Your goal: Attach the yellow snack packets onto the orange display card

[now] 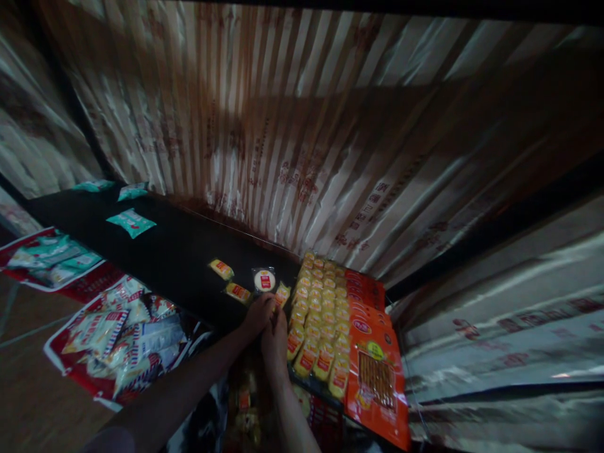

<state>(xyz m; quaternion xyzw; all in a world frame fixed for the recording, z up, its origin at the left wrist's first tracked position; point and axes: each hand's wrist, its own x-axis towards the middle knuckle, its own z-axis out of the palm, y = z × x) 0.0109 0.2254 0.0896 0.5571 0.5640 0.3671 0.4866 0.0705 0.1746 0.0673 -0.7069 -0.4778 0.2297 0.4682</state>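
My left hand (259, 314) and my right hand (275, 335) meet over the near edge of the black shelf (184, 251). Fingers of both hands are closed around the lower end of a small yellow snack packet (282, 294) with a red label. Just beyond my left hand lies a round white snack packet (264, 280) in clear wrap. Two more yellow snack packets, one nearer (238, 292) and one farther (221, 269), lie to its left. To the right of my hands, yellow snack packets (316, 321) stand in tight rows.
Orange snack bags (375, 365) overlap at the shelf's right end. Several teal packets (132, 223) lie at the far left. Red boxes hold teal packets (56, 257) and white packets (127, 333) below the shelf. A striped plastic sheet (283, 126) hangs behind.
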